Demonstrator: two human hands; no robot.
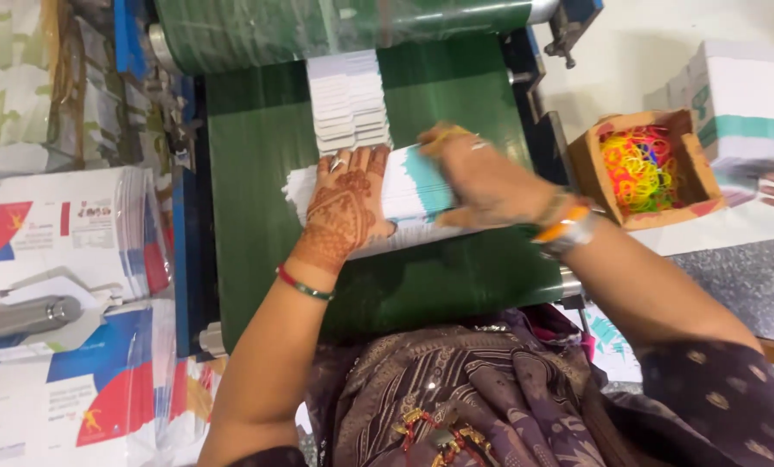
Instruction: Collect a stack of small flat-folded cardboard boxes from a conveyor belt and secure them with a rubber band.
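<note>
Both hands on a stack of flat cartons [404,195] on the green belt [257,147]: left hand [342,212] pressing flat with fingers spread, right hand [482,182] fingers curled around it.

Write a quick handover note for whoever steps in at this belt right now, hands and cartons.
Left hand: flat on the gathered stack of flat white cartons on the green belt.
Right hand: pressing the same stack from its other end, fingers curled over its edge.
More cartons lie shingled up the belt, ungathered.
Box of coloured rubber bands sits right of the belt; no band visible on the stack.
Printed flat packs are piled at left.
</note>
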